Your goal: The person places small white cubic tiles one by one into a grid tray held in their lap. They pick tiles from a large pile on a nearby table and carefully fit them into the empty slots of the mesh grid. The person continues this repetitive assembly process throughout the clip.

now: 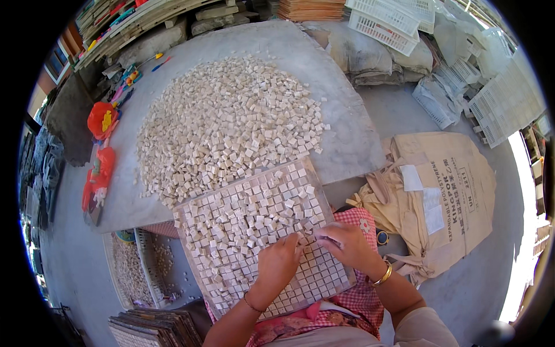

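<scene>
A shallow square tray with a grid of small cells (pixel 321 199) rests tilted over my lap, against the table's near edge. Small off-white stone tiles (pixel 325 279) sit in neat rows on its near right part. Loose tiles (pixel 254 222) lie jumbled on top across its middle and far left. My left hand (pixel 279 261) is over the tray's middle, fingers curled and pressed down at the tiles. Just to its right, my right hand (pixel 348 246) has thumb and fingers pinched together above the tray's right side. Whatever either hand's fingertips hold is hidden.
A large heap of tiles (pixel 231 124) covers the grey table (pixel 347 133) beyond the tray. Red toys (pixel 99 170) lie along its left edge. Below left are a white crate of tiles (pixel 130 272) and stacked trays (pixel 153 327). A tan sack (pixel 457 202) lies right, white plastic baskets (pixel 387 26) behind.
</scene>
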`<state>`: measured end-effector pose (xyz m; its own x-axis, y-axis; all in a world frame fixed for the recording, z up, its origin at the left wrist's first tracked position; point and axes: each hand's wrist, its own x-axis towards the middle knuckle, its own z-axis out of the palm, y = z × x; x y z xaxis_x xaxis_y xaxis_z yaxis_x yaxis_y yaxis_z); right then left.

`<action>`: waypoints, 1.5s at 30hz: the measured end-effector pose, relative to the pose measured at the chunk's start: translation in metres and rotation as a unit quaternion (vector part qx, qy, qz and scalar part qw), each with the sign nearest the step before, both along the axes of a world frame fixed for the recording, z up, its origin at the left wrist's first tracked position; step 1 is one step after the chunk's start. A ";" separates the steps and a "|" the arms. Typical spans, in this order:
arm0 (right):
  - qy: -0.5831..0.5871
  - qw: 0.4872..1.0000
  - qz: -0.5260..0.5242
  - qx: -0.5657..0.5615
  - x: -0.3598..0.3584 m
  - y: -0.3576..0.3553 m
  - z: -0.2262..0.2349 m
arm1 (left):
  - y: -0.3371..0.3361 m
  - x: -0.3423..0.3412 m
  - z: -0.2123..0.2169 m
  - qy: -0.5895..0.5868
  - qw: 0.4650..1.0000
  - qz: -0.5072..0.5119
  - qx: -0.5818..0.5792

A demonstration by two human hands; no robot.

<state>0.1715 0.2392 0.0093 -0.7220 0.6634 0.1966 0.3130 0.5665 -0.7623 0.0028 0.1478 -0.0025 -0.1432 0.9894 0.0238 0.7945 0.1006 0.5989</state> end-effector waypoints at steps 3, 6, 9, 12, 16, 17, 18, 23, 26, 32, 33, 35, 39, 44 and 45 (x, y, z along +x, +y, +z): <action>0.006 1.000 0.002 0.009 -0.002 -0.001 -0.004 | -0.001 0.001 0.003 0.015 1.000 0.006 0.001; 0.010 0.999 -0.002 0.037 -0.010 -0.002 -0.010 | 0.001 0.001 0.007 0.019 1.000 -0.004 0.007; -0.001 0.997 0.010 0.071 -0.020 0.000 -0.011 | -0.001 -0.005 0.004 0.009 0.999 -0.006 0.031; -0.029 0.993 0.023 0.110 -0.027 -0.001 -0.012 | -0.004 -0.003 0.003 0.008 1.000 0.012 0.022; -0.057 0.987 0.029 0.148 -0.030 -0.004 -0.012 | -0.006 -0.001 0.001 0.018 1.000 0.010 -0.008; -0.063 0.985 0.028 0.157 -0.030 -0.003 -0.012 | -0.005 -0.001 0.001 0.017 1.000 0.006 -0.004; -0.066 0.983 0.026 0.168 -0.030 -0.003 -0.011 | -0.006 -0.003 0.002 0.014 1.000 0.016 0.001; -0.092 0.978 -0.008 0.189 -0.039 -0.010 -0.010 | -0.014 -0.011 0.007 0.029 0.998 0.037 0.035; -0.155 0.971 -0.049 0.178 -0.043 -0.015 -0.005 | -0.013 -0.005 0.003 0.073 0.996 -0.013 0.041; -0.136 0.981 -0.085 0.109 -0.045 -0.015 -0.001 | -0.009 -0.008 0.000 0.097 0.994 -0.040 0.040; -0.110 0.989 -0.093 0.043 -0.042 -0.011 0.005 | -0.009 -0.009 0.000 0.086 0.994 -0.039 0.048; -0.058 0.988 -0.109 -0.090 -0.028 0.000 0.022 | -0.010 -0.009 -0.001 0.062 0.995 -0.036 0.063; 0.174 0.857 -0.072 -0.479 -0.005 0.009 0.025 | -0.008 -0.007 0.000 0.073 0.997 -0.030 0.024; -0.009 0.991 0.085 -0.099 -0.007 0.012 0.011 | 0.001 -0.011 0.001 0.081 0.995 -0.045 -0.041; -0.027 0.995 0.081 -0.058 -0.009 0.008 0.007 | 0.001 -0.013 0.003 0.078 0.995 -0.033 -0.056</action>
<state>0.1620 0.2470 0.0159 -0.8288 0.5534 0.0829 0.2673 0.5217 -0.8102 -0.0097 0.1490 0.0005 -0.0804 0.9942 -0.0709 0.8838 0.1040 0.4561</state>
